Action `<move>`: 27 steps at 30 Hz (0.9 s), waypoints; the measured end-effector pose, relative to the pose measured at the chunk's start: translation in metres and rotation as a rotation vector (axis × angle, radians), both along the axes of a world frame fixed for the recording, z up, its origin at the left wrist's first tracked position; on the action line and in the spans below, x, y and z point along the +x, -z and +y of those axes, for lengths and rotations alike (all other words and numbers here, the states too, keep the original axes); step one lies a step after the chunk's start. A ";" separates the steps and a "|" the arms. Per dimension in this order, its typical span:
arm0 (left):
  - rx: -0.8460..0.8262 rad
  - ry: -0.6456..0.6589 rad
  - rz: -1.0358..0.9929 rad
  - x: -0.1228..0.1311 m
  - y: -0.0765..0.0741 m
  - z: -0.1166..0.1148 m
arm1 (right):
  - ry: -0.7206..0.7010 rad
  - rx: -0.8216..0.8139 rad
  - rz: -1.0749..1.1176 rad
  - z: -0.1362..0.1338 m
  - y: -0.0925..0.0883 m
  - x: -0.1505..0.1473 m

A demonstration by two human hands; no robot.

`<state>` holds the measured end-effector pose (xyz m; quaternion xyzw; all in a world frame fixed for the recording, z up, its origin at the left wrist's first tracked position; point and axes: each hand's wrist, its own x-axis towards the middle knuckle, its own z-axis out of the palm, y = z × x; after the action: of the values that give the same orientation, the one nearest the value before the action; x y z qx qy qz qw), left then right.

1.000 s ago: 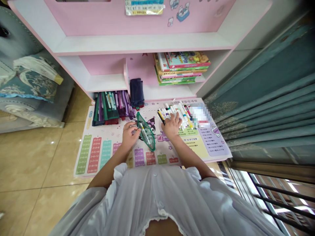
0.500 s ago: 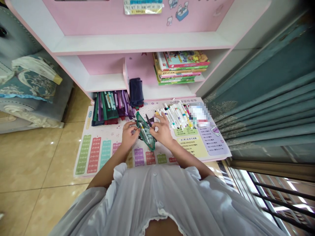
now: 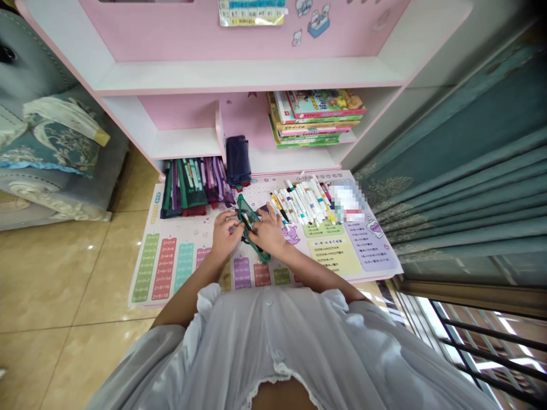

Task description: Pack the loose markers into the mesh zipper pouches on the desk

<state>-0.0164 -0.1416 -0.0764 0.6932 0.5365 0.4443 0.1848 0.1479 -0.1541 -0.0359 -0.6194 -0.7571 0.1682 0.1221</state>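
Surface (image 3: 376, 278): stood against the shelf unit and lay under a pale printed cover (image 3: 200, 228) with coloured multiplication columns along its near side.
Shelf unit (image 3: 252, 74): pink and white, rose behind the surface.
Floor (image 3: 51, 290): glossy beige tiles, to the left.
Sofa (image 3: 25, 68): grey, at the far left, with a teal patterned cushion (image 3: 55, 139) on it.
Curtain (image 3: 453, 182): teal, hung in folds on the right, above dark window bars (image 3: 491, 341).
Books (image 3: 314, 122): were stacked flat in the right compartment.
Filled pouches (image 3: 192, 182): green and purple ones lay heaped at the surface's back left, pens showing through.
Dark blue bundle (image 3: 238, 160): sat just right of that heap.
Markers (image 3: 305, 199): mostly white, lay in a loose pile right of the hands; a pixelated patch hid what lay beyond them.
Green mesh pouch (image 3: 248, 209): lay between the hands at the middle of the surface, partly covered by fingers.
Left hand (image 3: 228, 233): half curled, thumb and fingers pinched on the pouch's left edge.
Right hand (image 3: 270, 232): partly spread across the pouch's right edge; whether it gripped anything could not be told.
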 end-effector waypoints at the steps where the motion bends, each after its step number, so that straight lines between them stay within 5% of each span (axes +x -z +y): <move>1: -0.003 -0.003 0.004 0.000 0.000 0.000 | -0.002 -0.015 -0.013 0.000 0.000 0.000; 7: -0.015 -0.006 0.014 -0.001 0.001 0.000 | -0.012 -0.036 -0.023 0.001 0.002 0.001; 16: -0.046 -0.005 0.001 -0.001 0.000 -0.001 | 0.270 0.396 0.159 0.021 0.021 0.042; 27: -0.046 -0.002 -0.002 -0.001 0.001 0.000 | 0.332 0.234 -0.128 0.024 0.045 0.067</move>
<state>-0.0176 -0.1418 -0.0770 0.6879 0.5470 0.4326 0.2010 0.2148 -0.1297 -0.0809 -0.7265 -0.6654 0.0167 0.1709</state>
